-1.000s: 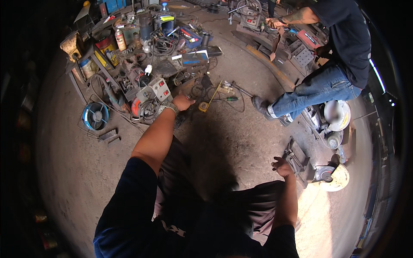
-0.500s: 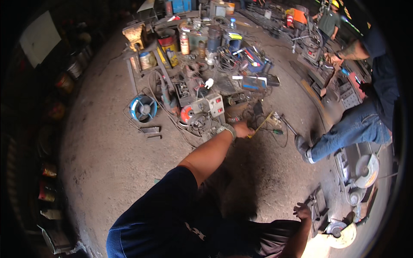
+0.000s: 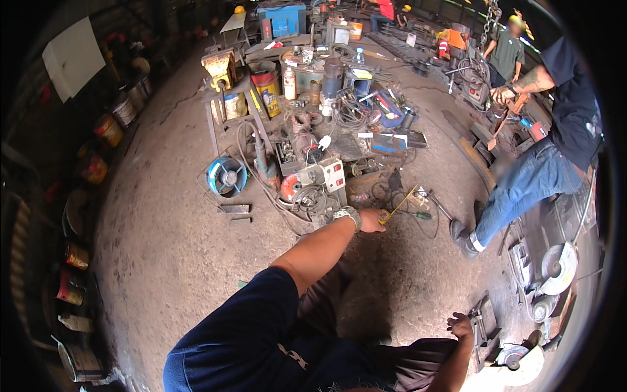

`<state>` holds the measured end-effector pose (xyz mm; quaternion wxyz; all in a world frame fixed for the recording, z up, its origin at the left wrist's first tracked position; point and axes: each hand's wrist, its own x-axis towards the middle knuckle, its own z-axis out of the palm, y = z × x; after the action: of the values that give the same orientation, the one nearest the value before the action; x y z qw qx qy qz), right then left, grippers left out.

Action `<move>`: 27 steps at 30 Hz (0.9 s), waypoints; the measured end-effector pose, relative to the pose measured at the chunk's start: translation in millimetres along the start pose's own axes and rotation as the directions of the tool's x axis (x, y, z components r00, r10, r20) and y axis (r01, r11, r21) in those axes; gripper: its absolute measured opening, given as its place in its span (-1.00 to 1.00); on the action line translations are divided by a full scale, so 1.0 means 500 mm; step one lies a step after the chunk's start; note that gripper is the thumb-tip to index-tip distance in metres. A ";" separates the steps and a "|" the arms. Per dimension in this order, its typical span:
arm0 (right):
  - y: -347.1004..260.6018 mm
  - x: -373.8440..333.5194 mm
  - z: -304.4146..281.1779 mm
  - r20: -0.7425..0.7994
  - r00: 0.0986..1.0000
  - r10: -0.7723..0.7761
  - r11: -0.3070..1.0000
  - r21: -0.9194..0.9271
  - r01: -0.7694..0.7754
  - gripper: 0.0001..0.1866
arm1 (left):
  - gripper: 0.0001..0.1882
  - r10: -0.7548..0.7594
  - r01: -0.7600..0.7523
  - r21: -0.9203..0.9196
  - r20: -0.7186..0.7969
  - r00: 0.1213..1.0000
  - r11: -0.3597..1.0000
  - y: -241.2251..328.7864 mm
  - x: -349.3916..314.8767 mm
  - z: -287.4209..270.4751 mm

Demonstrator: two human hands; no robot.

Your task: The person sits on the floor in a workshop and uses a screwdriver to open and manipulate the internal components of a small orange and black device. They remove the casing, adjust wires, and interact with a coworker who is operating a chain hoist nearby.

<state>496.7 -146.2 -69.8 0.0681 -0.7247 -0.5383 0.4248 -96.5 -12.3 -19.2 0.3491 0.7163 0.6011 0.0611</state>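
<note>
My left hand (image 3: pixel 371 220), with a watch on its wrist, reaches out over the floor, closed. It grips a tape measure whose narrow yellow blade (image 3: pixel 400 203) runs up to the right; the fingers cover most of the case. Just beyond lie a dark coiled cable and a green-handled tool (image 3: pixel 423 215). Left of the hand stands a grey switch box (image 3: pixel 334 174) with red switches, beside tangled cable and an orange-red disc (image 3: pixel 290 187). At lower right my right hand (image 3: pixel 461 325) holds nothing, its fingers apart, close to a dark metal clamp (image 3: pixel 483 326).
A blue fan (image 3: pixel 227 177) sits left of the tool clutter. A cut-off saw (image 3: pixel 519 363) stands at lower right, another disc saw (image 3: pixel 560 266) above it. A co-worker in jeans (image 3: pixel 532 196) stands at right, one shoe (image 3: pixel 462 239) near the cables. Buckets (image 3: pixel 108 129) line the left.
The view has tilted up, so the scene sits slightly lower and more of the far background shows. My left hand still grips the tape measure; my right hand remains spread.
</note>
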 end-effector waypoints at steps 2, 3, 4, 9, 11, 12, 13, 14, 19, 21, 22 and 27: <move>0.020 -0.012 -0.007 -0.009 1.000 0.012 1.000 0.000 -0.012 -0.38 | -0.06 0.011 -0.012 0.016 0.049 0.999 1.000 0.023 -0.022 -0.030; 0.030 -0.017 -0.009 -0.013 1.000 0.018 1.000 -0.001 -0.018 -0.38 | -0.07 0.002 -0.003 0.031 0.039 0.999 1.000 0.025 -0.016 -0.028; 0.031 -0.022 -0.006 -0.017 1.000 -0.003 1.000 -0.005 0.003 -0.40 | -0.07 -0.016 0.014 0.041 0.026 1.000 0.999 0.025 -0.018 -0.019; 0.038 -0.017 -0.011 -0.022 0.999 -0.035 0.999 -0.013 0.034 -0.42 | -0.09 0.026 -0.026 0.064 0.008 1.000 0.998 0.034 -0.027 -0.014; 0.029 -0.015 -0.006 -0.031 0.997 -0.072 0.996 -0.062 0.070 -0.42 | -0.10 0.034 -0.035 0.064 0.008 0.999 0.997 0.027 -0.031 -0.013; 0.029 -0.021 -0.001 -0.034 0.995 -0.094 0.993 -0.079 0.091 -0.42 | -0.11 0.034 -0.035 0.060 0.018 0.999 0.998 0.024 -0.033 -0.010; 0.036 -0.024 -0.001 -0.040 0.996 -0.085 0.996 -0.045 0.083 -0.42 | -0.11 0.043 -0.043 0.075 -0.004 0.999 0.996 0.026 -0.034 -0.007; 0.042 -0.026 0.001 -0.045 0.996 -0.076 0.997 -0.011 0.075 -0.42 | -0.12 0.052 -0.050 0.090 -0.025 0.998 0.995 0.027 -0.035 -0.004; 0.158 -0.018 -0.046 -0.217 0.941 -0.259 0.960 -0.160 0.228 -0.56 | -0.11 0.113 -0.112 0.013 -0.062 0.992 0.994 0.043 0.000 0.005; 0.055 -0.018 -0.016 -0.377 0.891 -0.251 0.953 0.063 0.295 -0.76 | -0.09 0.077 -0.080 -0.032 -0.085 0.993 0.996 -0.009 -0.008 0.005; 0.050 -0.021 -0.026 -0.462 0.850 -0.253 0.955 0.024 0.297 -0.79 | -0.09 0.074 -0.076 -0.022 -0.100 0.992 0.997 0.002 -0.006 0.005; 0.039 -0.037 -0.026 -0.616 0.665 -0.422 0.906 -0.257 0.337 -0.76 | -0.06 0.045 -0.044 0.008 -0.068 0.997 0.999 0.015 -0.023 -0.009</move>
<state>518.5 -165.0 -62.6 0.2964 -0.7013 -0.6429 0.0844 -95.7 -20.7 -7.7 0.3246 0.7282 0.5967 0.0912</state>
